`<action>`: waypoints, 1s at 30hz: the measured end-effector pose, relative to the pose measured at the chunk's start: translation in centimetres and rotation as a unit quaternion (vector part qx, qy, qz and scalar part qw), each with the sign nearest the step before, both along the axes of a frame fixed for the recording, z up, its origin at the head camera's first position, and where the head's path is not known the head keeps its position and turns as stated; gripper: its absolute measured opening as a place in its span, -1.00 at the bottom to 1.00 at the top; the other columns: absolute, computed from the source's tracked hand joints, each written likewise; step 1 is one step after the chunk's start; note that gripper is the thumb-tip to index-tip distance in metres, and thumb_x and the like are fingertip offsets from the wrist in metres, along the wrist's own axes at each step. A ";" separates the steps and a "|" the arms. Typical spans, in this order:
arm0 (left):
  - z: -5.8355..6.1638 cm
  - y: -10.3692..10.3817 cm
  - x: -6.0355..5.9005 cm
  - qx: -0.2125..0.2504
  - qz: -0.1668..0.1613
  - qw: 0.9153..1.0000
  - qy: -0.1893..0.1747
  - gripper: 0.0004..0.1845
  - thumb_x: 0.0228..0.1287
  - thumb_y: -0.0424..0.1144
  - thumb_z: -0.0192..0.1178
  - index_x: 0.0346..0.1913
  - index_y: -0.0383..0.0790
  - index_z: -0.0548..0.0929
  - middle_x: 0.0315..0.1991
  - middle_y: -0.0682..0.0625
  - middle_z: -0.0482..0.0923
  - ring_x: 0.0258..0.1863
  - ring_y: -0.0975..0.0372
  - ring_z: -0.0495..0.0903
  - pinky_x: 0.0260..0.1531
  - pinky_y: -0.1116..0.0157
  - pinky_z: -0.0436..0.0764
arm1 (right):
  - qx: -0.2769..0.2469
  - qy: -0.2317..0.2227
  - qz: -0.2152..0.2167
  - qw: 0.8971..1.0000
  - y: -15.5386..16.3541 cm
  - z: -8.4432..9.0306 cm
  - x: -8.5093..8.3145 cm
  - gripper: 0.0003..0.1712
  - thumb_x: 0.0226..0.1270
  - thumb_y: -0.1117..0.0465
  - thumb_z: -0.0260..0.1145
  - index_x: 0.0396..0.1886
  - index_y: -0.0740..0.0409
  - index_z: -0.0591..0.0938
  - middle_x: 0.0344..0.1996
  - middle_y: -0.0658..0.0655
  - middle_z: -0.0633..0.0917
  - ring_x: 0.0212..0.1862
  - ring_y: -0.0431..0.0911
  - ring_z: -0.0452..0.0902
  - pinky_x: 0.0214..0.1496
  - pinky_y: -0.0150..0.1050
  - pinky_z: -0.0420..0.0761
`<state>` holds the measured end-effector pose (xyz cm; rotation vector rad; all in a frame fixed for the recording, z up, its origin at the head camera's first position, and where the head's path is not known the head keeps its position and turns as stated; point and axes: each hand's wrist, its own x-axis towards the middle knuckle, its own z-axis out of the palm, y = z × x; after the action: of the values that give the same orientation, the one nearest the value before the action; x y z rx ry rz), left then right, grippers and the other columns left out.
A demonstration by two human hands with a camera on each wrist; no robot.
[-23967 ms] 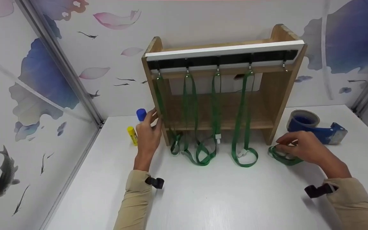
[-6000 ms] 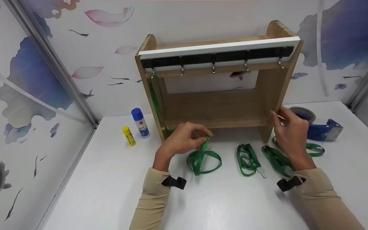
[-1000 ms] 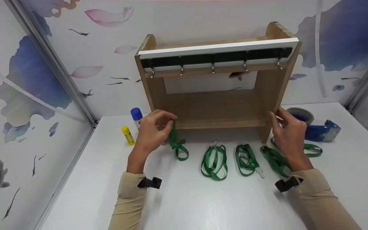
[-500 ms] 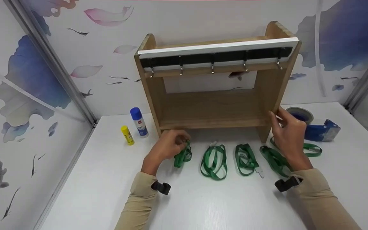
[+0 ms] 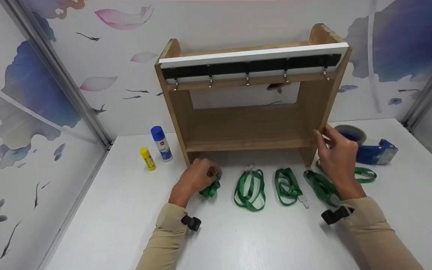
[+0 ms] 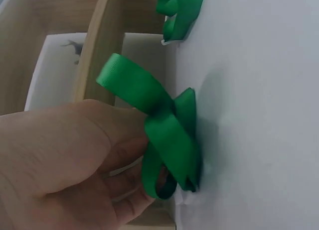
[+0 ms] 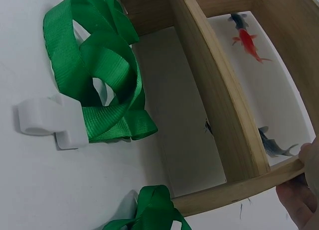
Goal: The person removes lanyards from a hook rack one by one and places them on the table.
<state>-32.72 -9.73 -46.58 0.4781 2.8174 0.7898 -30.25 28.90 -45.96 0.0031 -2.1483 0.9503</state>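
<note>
Strap [image 5: 210,188]: bunched green, on the table before the rack's left leg.
Left hand [image 5: 197,179]: fingers curled round it.
Right hand [image 5: 336,156]: grips the rack [image 5: 251,123].
Table [image 5: 238,240]: white.
Walls [image 5: 51,86]: fish and petal prints.

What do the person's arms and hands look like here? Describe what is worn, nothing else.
Both arms are covered by long beige sleeves that end at the wrists. A black strap with a small black clasp sits at each wrist, on the left sleeve cuff and the right sleeve cuff. The left hand and right hand are bare, with no gloves or rings showing.
</note>
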 end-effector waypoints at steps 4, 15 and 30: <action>0.6 -0.2 0.0 -0.003 -0.002 1.000 -0.006 -0.76 0.48 -0.36 0.37 0.10 -0.07 0.87 0.00 -0.04 0.78 0.01 0.11 0.62 0.28 0.03 0.73 | 0.002 0.003 -0.001 1.000 0.1 -0.1 -0.1 -0.52 0.63 0.08 0.36 0.43 0.06 0.67 0.28 0.17 0.78 0.28 0.13 0.77 0.17 -0.10 0.76; 3.0 -0.5 0.8 0.020 0.002 0.999 0.037 -0.68 0.49 -0.25 0.41 0.24 -0.07 0.80 0.19 -0.03 0.76 0.23 0.05 0.66 0.36 0.06 0.71 | 0.002 -0.010 -0.002 1.000 -0.2 0.1 -0.2 -0.52 0.64 0.11 0.35 0.44 0.11 0.66 0.25 0.23 0.79 0.25 0.17 0.78 0.13 0.08 0.76; 5.6 -3.4 1.9 0.082 0.095 0.960 0.250 -0.72 0.49 -0.04 0.42 0.14 -0.03 0.81 0.08 0.01 0.83 0.13 0.09 0.79 0.22 0.09 0.80 | 0.035 -0.091 0.040 0.994 2.9 2.4 1.2 -0.35 0.56 -0.12 0.42 0.49 0.09 0.62 0.34 0.36 0.71 0.29 0.35 0.71 0.27 0.09 0.75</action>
<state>-30.77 -13.17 -40.99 0.4956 3.3176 1.0775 -29.07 31.83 -43.53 0.0387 -2.3642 0.9518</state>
